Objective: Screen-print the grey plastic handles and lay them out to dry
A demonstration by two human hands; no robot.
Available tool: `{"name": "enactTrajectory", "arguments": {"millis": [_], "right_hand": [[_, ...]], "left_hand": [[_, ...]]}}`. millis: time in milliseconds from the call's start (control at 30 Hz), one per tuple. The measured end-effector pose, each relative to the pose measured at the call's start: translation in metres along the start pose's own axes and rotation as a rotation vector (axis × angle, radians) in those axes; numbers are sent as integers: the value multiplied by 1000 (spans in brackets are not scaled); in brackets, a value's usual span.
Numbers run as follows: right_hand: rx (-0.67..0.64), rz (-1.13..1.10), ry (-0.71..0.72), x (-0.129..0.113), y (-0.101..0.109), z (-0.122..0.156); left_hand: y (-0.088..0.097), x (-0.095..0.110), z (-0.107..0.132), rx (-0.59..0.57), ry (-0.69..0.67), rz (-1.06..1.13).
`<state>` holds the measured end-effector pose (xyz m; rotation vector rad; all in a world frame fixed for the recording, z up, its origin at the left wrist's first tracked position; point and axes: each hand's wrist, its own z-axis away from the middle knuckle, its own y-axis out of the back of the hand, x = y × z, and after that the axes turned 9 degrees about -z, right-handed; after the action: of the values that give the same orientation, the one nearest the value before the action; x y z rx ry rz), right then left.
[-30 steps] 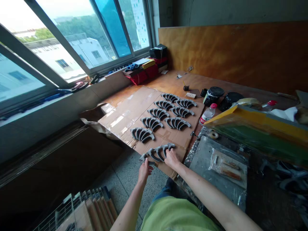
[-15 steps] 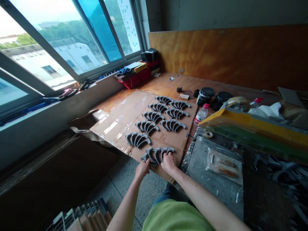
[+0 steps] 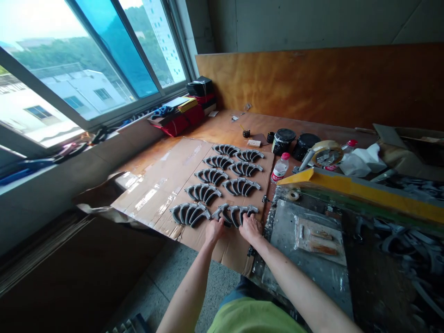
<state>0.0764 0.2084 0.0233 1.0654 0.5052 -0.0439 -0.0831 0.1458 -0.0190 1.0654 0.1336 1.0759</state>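
Note:
My left hand [image 3: 215, 228] is closed at the left end of a fanned group of curved grey metal pieces [image 3: 234, 215]. My right hand [image 3: 250, 226] grips the right end of the same group, its fingertips partly hidden among the pieces. This group lies near the front edge of a cardboard sheet [image 3: 152, 182], just right of another fanned group [image 3: 189, 214]. Several more such groups stretch away behind in two columns, the nearest one in the right column [image 3: 241, 186] lying beyond my right hand.
A red-capped bottle [image 3: 280, 168], black tubs [image 3: 283, 141] and a tape roll [image 3: 326, 154] stand right of the cardboard. Closer is a grey board [image 3: 277, 263] bearing a plastic packet [image 3: 321, 238]. Dark curved parts [image 3: 409, 245] lie far right; red-and-black bundles [image 3: 173, 124] sit by the window.
Both hands have shifted the front right group away from me and to the right, bringing it level beside the front left group. The head view has turned slightly right.

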Motion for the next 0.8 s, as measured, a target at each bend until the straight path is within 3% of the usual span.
{"name": "enactTrajectory", "arguments": {"millis": [100,233,400,500,600,800], "right_hand": [[25,10,65,2,9,20],[94,-31,207,14,28,69],[196,-130,290,56,43,134],[292,-216,235,97,49,158],[401,-309,71,150,58,173],[630,-390,-312,268,81,209]], "left_hand": [[-2,-9,12,-5,32,38],[-4,-9,13,-17,42,69],[-3,0,0,25,11,50],[-2,2,3,99,0,7],[-7,4,20,246,10,-46],[-51,35,61,487,-198,-135]]}}
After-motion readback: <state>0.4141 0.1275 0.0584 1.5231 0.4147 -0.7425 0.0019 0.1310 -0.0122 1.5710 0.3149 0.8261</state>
